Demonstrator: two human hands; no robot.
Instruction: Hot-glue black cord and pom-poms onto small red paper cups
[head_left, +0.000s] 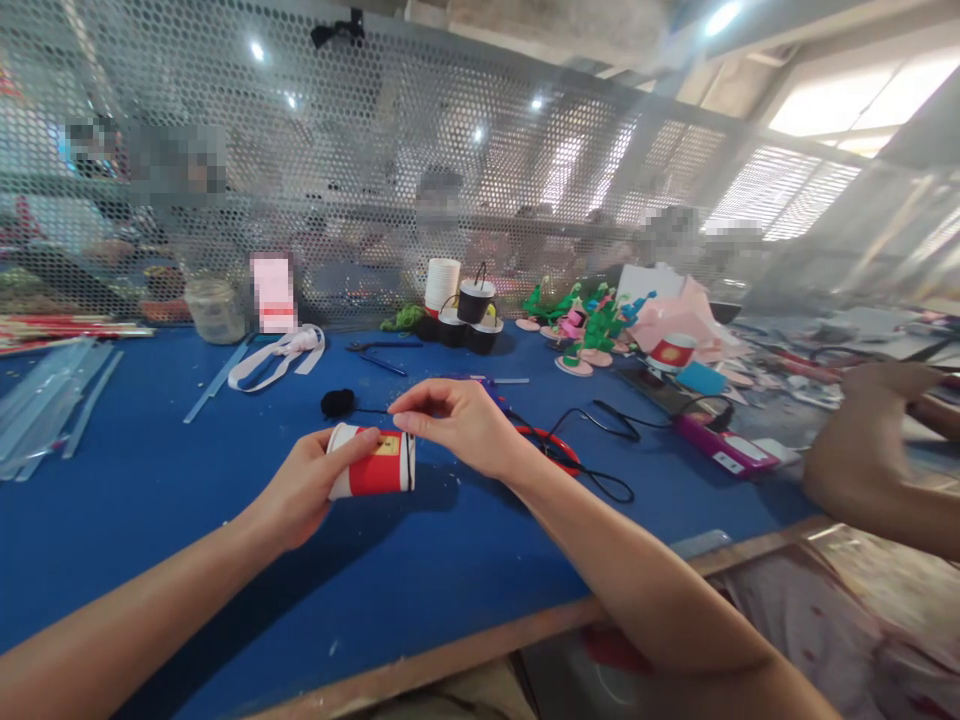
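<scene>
In my left hand (300,485) is a red and white paper cup (375,472), lying on its side above the blue table. The thumb presses on its wall, near a small yellow label. Black yarn (410,470) runs around one end of the cup. My right hand (457,420) is at that end, thumb and fingers pinched on the yarn strand. From there the strand leads to a small black yarn ball (338,403) on the table behind the cup.
Small black buckets (476,300) and stacked white cups (442,285) stand at the back. Dark pliers (382,352) and a white ribbon (277,360) lie nearer. Rightward are green craft plants (600,330), a purple glue gun (724,445) with black cord, and another person's arm (877,450).
</scene>
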